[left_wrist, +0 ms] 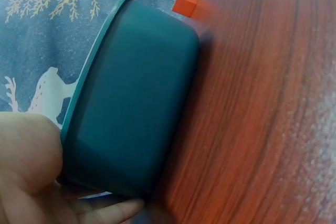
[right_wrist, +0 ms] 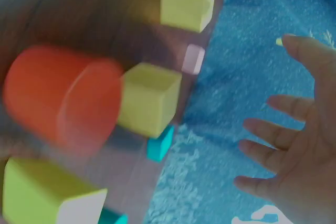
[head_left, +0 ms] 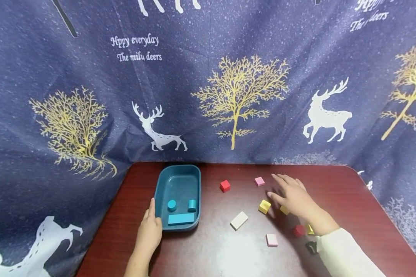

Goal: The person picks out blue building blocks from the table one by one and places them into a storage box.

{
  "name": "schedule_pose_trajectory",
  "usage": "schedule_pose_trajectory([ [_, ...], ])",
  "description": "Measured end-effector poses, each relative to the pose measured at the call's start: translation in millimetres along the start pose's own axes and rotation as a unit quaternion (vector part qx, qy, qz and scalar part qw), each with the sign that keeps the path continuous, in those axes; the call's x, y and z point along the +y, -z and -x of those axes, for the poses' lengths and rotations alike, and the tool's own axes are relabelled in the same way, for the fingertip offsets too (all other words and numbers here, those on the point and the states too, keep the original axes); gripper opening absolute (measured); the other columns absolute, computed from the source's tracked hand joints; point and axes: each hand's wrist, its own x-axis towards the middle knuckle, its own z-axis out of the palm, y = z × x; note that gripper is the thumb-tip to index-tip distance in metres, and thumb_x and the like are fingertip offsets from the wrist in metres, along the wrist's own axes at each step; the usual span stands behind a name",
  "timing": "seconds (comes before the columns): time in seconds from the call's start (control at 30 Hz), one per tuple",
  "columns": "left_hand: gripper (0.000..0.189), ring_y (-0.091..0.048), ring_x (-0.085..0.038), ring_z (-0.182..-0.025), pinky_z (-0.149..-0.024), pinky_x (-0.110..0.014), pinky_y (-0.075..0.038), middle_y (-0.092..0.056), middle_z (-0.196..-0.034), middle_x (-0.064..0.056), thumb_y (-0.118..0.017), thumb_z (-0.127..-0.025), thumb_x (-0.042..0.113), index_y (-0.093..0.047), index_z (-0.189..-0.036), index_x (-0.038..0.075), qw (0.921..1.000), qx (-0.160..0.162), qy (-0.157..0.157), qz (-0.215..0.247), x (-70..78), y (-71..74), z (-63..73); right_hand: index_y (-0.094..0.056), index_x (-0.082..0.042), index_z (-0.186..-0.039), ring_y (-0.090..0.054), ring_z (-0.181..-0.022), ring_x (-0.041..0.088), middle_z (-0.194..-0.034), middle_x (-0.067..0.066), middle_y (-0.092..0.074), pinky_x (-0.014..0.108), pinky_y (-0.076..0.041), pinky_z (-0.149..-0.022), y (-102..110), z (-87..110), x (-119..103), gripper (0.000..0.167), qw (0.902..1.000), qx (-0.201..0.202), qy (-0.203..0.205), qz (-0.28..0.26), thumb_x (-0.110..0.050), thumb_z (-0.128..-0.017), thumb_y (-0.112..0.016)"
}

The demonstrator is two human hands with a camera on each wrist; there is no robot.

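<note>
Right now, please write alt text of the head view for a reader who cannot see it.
A person's right hand hovers over loose coloured blocks on a brown table, while the left hand rests against a teal tray holding three blue pieces. Behind hangs a dark blue cloth with deer and trees.

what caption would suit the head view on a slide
Left hand touching a tub with three teal blocks inside, right hand hovering above scattered blocks.

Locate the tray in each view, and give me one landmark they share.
Head: tray left of centre, touching the left hand.
Left wrist: tray across the middle, seen from outside.
Right wrist: not in it.
Shared landmark: blue curtain, at top, upper left and right side respectively.
</note>
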Motion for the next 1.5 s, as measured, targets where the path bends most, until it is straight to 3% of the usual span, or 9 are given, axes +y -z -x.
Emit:
schedule_pose_trajectory([
  [0.33,0.068,-0.04,-0.022,-0.059,-0.056,-0.035,-0.037,-0.045,-0.145,-0.034,-0.04,-0.097,0.004,-0.018,-0.161,0.002,1.0,-0.003,0.007,0.006,-0.5,-0.3,0.4,-0.054,-0.001,-0.142,-0.053,-0.127,0.049,-0.136,0.027,-0.059,0.068,-0.036,-0.103,5,22.2,29,0.063,0.9998,0.018,-0.004,0.006,-0.035,-0.092,-0.07],
  [0.83,0.069,-0.045,-0.024,-0.063,-0.06,-0.041,-0.043,-0.046,-0.143,-0.035,-0.042,-0.096,0.003,-0.019,-0.16,0.0,1.0,0.004,0.002,-0.001,-0.6,0.2,0.3,-0.051,0.001,-0.144,-0.049,-0.127,0.056,-0.139,0.033,-0.054,0.074,-0.036,-0.098,8,40.1,56,0.067,0.9965,-0.039,-0.074,-0.007,-0.041,-0.094,-0.066],
  [1.03,0.068,-0.044,-0.024,-0.064,-0.061,-0.039,-0.042,-0.048,-0.142,-0.034,-0.041,-0.096,0.003,-0.019,-0.161,0.0,1.0,0.002,-0.003,0.0,-2.2,-1.1,-0.1,-0.058,0.005,-0.135,-0.054,-0.117,0.056,-0.129,0.035,-0.057,0.07,-0.044,-0.093,8,49.7,67,0.062,0.9943,-0.06,-0.087,-0.014,-0.037,-0.092,-0.071],
  [1.23,0.068,-0.041,-0.022,-0.062,-0.06,-0.035,-0.039,-0.047,-0.144,-0.032,-0.041,-0.097,0.004,-0.019,-0.161,0.002,1.0,0.001,0.004,0.002,-1.7,-1.2,-0.3,-0.064,0.006,-0.127,-0.059,-0.113,0.052,-0.121,0.033,-0.062,0.065,-0.047,-0.092,8,56.8,75,0.053,0.9943,-0.076,-0.073,-0.015,-0.03,-0.089,-0.073],
  [1.5,0.068,-0.047,-0.025,-0.067,-0.065,-0.044,-0.046,-0.046,-0.144,-0.035,-0.041,-0.096,0.003,-0.019,-0.16,0.0,1.0,0.001,0.001,0.002,0.7,0.1,0.5,-0.068,0.002,-0.117,-0.063,-0.103,0.046,-0.109,0.025,-0.067,0.062,-0.05,-0.085,11,61.2,81,0.048,0.9896,-0.109,-0.093,-0.016,-0.034,-0.086,-0.077],
])
